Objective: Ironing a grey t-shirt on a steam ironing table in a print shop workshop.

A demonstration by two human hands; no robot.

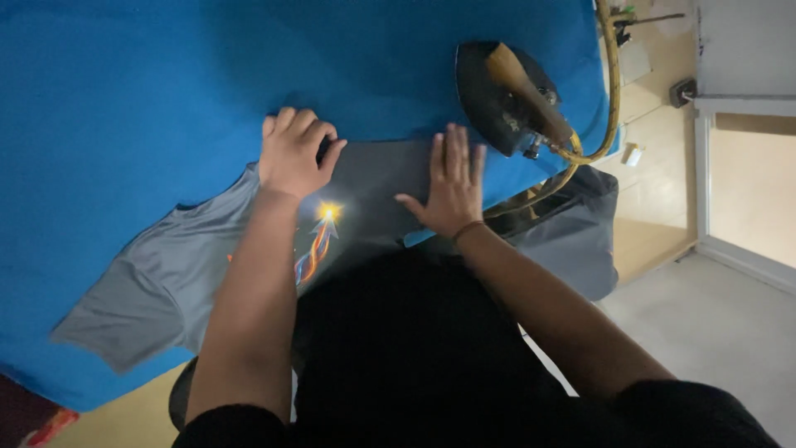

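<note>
At frame centre we are pressing the grey T-shirt (pixel 166 282) onto the blue table (pixel 124 99), left hand (pixel 292 153) curled gripping its fold, right hand (pixel 452 184) flat and spread; soft, light cloth, probably best taken by its edges, iron (pixel 506 95) upper right.

The left forearm (pixel 249 307) and the dark torso hide the middle of the grey shirt (pixel 157 282). The iron (pixel 506 95) covers its own soleplate. The yellow cord (pixel 612 91) runs off the far edge.
</note>
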